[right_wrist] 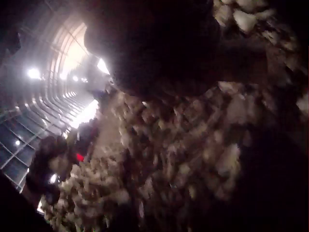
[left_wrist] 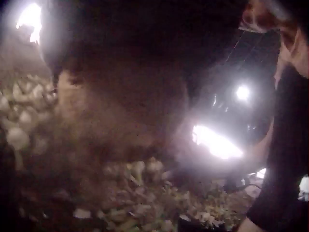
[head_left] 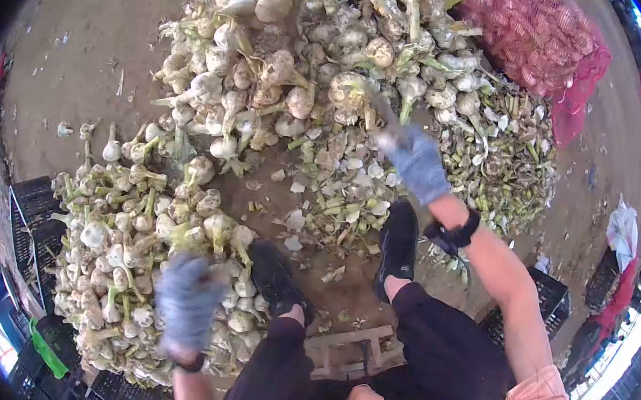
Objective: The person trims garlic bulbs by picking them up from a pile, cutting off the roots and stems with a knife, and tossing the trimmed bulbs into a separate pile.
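My right hand [head_left: 416, 163], in a grey glove, grips a dark, narrow, blade-like tool [head_left: 386, 115]. The tool points up and left toward a large garlic bulb [head_left: 350, 91] at the near side of the upper garlic heap [head_left: 272, 70]. In the right wrist view the hand is a dark shape over the heap. My gloved left hand [head_left: 189, 302] is motion-blurred above the lower-left pile of garlic with short stems [head_left: 115, 256]. I cannot tell whether its fingers hold anything. The left wrist view is dark and blurred too.
Cut stems and peelings [head_left: 496, 160] spread between the heap and my black shoes [head_left: 400, 240]. A red mesh sack [head_left: 525, 34] full of bulbs lies at upper right. Dark plastic crates [head_left: 32, 228] stand at left, with another crate [head_left: 544, 302] behind my right forearm. A wooden slat [head_left: 349, 336] lies between my legs.
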`<state>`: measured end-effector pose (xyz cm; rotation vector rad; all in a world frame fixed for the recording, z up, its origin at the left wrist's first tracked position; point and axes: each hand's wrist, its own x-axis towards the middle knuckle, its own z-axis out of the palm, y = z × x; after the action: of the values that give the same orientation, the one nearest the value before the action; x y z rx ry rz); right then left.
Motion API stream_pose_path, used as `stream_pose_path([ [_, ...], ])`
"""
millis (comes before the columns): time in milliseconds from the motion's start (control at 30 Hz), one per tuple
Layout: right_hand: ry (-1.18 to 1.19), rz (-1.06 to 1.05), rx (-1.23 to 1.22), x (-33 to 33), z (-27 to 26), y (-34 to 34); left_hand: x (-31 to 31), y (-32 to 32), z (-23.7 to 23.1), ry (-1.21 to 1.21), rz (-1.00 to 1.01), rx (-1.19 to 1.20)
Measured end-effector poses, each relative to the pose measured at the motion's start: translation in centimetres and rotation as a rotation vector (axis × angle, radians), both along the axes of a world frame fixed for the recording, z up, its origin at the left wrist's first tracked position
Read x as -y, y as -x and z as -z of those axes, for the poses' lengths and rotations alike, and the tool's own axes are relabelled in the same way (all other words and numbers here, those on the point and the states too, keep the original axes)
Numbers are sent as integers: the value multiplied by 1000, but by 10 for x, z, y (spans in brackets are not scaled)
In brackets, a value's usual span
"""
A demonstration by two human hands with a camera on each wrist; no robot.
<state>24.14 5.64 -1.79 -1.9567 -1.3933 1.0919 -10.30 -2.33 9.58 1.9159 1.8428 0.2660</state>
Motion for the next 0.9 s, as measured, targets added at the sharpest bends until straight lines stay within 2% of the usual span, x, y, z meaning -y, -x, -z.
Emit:
stream_pose_path([
  [33,-33,11,44,-22,-14,7,9,24,-13,50,-281,119],
  [67,-68,23,87,-42,-20,12,21,74,-19,-87,-89,-445],
  [100,-76,24,81,-57,-20,18,39,132,-23,99,-474,-291],
  [167,-57,-91,231,-79,-19,27,63,192,-70,235,-368,-907],
  [233,-17,-166,262,-84,-7,27,76,210,-99,338,-569,-1130],
  [267,-8,-162,281,-82,-3,26,84,232,-97,226,-553,-1076],
  [300,1,-162,302,-79,2,23,74,215,-95,171,-516,-894],
  [333,25,-72,219,-71,10,18,56,184,-91,117,-478,-710],
  [367,21,-81,223,-61,7,16,48,152,-67,127,-870,122],
  [400,136,62,-78,-49,3,16,39,110,-38,-88,-635,198],
  [433,255,205,-380,-34,-2,18,8,34,-52,210,-738,371],
  [467,296,213,-602,-16,-9,22,-9,-8,-51,333,-651,670],
  [500,335,221,-824,1,-16,27,-16,-26,-31,452,-544,757],
  [533,387,190,-879,16,-11,32,-24,-41,-2,567,-494,1038],
  [567,444,164,-933,31,-7,36,-23,-54,42,587,-410,1182],
  [633,489,86,-953,50,-13,47,-30,-83,74,737,-473,1544],
  [667,531,26,-977,58,-15,51,-32,-94,76,883,-634,1751],
  [700,541,35,-977,61,-13,52,-32,-98,81,894,-644,1747],
  [767,252,-197,-506,62,-6,52,-27,-101,93,802,-488,1667],
  [800,234,-215,-347,64,-1,48,-26,-102,96,822,-473,1671],
  [833,237,-214,-351,64,6,42,-24,-102,99,843,-459,1675],
  [900,-107,-309,37,66,15,31,-19,-118,108,302,-450,1507],
])
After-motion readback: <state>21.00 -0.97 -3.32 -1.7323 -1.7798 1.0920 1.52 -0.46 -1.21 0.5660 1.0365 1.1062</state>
